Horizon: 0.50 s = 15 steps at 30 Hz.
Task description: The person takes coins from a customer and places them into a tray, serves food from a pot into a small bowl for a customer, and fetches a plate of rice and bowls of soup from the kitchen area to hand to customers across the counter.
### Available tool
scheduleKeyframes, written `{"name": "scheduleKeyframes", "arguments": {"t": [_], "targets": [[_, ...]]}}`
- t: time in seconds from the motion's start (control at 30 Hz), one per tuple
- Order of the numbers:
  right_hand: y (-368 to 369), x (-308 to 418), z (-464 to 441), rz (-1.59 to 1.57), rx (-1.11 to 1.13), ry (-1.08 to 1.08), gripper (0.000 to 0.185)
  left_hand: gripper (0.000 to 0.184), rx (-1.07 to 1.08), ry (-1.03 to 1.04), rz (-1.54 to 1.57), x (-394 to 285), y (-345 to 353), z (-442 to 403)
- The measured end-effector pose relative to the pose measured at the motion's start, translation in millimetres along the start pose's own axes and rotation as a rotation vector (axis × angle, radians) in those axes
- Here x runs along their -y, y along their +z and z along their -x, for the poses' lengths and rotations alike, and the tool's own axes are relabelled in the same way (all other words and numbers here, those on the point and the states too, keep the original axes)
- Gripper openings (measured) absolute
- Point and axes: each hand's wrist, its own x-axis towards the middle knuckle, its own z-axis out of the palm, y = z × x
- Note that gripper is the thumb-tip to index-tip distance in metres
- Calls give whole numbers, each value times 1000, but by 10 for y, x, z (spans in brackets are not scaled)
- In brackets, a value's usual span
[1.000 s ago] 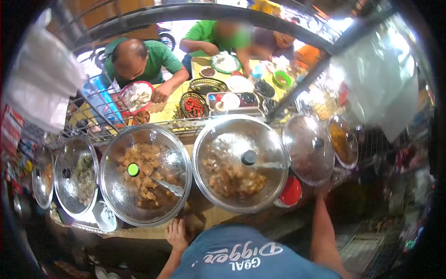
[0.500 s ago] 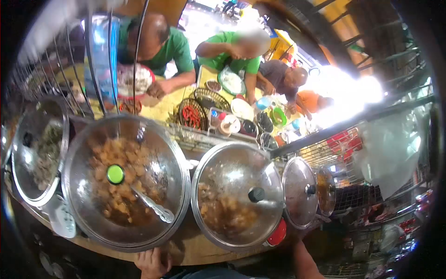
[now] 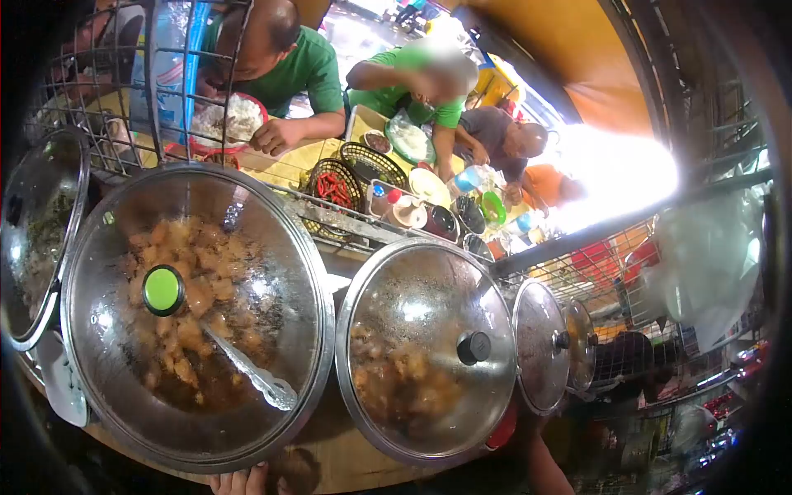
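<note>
My left hand (image 3: pixel 239 480) rests on the edge of the wooden counter (image 3: pixel 330 466), its fingers laid side by side and holding nothing I can see. Just above it is a large pan of brown chunky food under a clear lid (image 3: pixel 198 429) with a green knob (image 3: pixel 163 289). A metal serving spoon (image 3: pixel 252 371) shows at this lid. My right forearm (image 3: pixel 549 466) reaches up beside the second lidded pan (image 3: pixel 412 272), which has a black knob (image 3: pixel 474 347). The fingers of my right hand are hidden in shadow there. A red object (image 3: pixel 502 427) peeks out beside this pan.
More lidded pans stand left (image 3: pixel 41 239) and right (image 3: pixel 540 346). A white slotted spoon (image 3: pixel 64 384) lies at left. Beyond a wire grille (image 3: pixel 153 82), several people eat at a yellow table (image 3: pixel 272 194) with baskets (image 3: pixel 334 191) and bottles. A plastic bag (image 3: pixel 714 264) hangs at right.
The view has shifted closer, so the pans look larger and my left hand sits lower in the frame. The nearest diner's hand has moved slightly over the plate. Both my arms stay nearly in place.
</note>
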Motion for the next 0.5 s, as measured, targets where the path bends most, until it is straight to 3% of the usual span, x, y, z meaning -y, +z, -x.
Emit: {"name": "scheduleKeyframes", "arguments": {"t": [0.1,0.23,0.33,0.5], "targets": [[12,6,-3,-13,5,-16,74,36,22,-4,26,-20,-16,14],[-62,-115,28,-44,-1,-26,73,37,241,-62,3,-33,-8,35],[-44,-121,40,-67,1,-29,72,35,167,-47,-6,-28,23,-27],[-102,-70,158,-75,1,-18,71,39,215,-50,-27,-1,28,21]]}}
